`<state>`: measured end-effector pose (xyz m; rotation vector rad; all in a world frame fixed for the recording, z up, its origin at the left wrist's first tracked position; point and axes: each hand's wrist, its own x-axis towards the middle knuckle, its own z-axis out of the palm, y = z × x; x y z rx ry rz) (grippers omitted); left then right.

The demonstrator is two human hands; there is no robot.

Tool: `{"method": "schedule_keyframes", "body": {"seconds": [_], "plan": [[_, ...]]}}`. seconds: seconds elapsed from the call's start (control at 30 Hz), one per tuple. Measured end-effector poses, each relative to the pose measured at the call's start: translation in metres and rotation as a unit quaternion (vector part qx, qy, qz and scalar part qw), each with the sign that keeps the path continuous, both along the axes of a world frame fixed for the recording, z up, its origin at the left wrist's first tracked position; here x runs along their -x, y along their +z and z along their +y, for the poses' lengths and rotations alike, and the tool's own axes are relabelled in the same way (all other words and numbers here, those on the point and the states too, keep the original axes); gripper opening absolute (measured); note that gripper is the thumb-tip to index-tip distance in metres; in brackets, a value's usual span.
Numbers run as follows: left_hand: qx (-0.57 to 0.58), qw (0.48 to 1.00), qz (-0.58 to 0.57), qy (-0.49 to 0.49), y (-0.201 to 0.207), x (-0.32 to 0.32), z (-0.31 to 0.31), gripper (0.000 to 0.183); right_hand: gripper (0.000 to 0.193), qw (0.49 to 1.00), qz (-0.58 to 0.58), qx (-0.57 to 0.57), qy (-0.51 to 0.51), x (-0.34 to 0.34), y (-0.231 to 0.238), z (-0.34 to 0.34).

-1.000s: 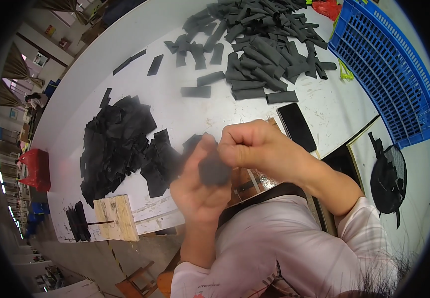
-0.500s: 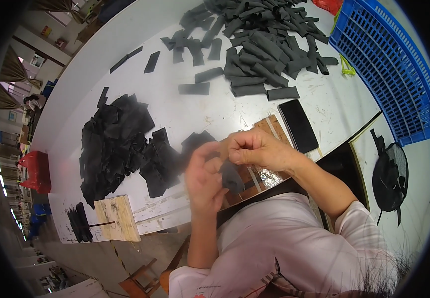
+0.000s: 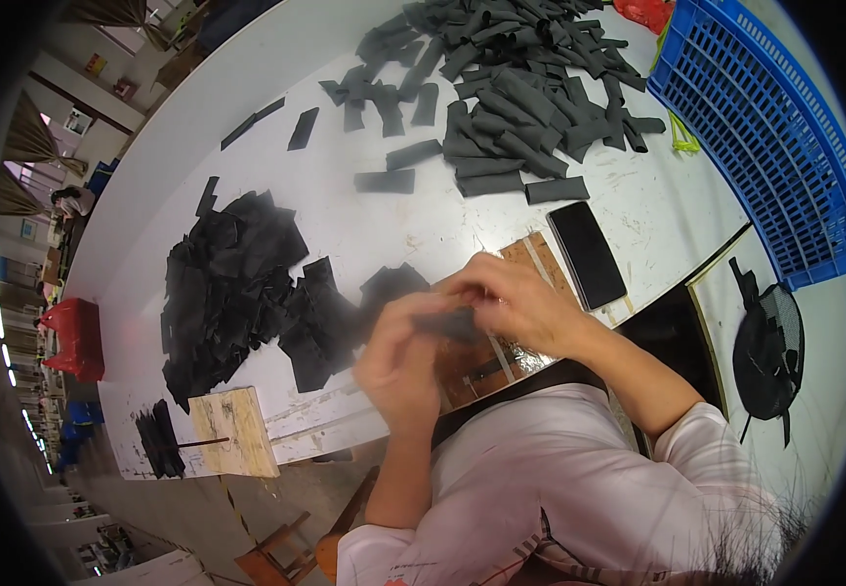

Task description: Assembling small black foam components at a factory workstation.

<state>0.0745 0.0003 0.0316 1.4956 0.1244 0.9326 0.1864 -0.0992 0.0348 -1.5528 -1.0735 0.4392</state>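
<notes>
Between my two hands, over the near edge of the table, is a small black fabric piece, blurred by motion. My left hand curls its fingers round the left end. From the right my right hand closes on the other end, thumb and fingertips together. Under them lies a brown wooden board with clear tape on it. Just beyond my left hand is another black fabric piece. A large heap of flat black fabric pieces spreads out to the left.
Rolled dark grey fabric tubes are piled at the far side. A black phone lies right of the board, near a blue plastic basket. A wooden block with a thin rod sits at the left front edge, beside stacked black strips.
My hands have come closer together, and the left has tipped inward toward the right. The fabric piece, which hung below my fingers, is now drawn up between both hands.
</notes>
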Motion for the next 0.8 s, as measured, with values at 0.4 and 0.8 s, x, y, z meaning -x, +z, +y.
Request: {"method": "schedule_keyframes", "body": {"seconds": [0.4,0.8], "plan": [[0.080,0.989,0.015,-0.120,0.001,-0.008,0.000,0.014,0.012,0.961,-0.252,0.099,0.057,-0.001,-0.017,-0.006],[0.024,0.994,0.080,-0.066,0.016,-0.005,-0.003,0.010,0.011,0.969,-0.174,0.137,0.106,-0.008,-0.005,-0.009]]}}
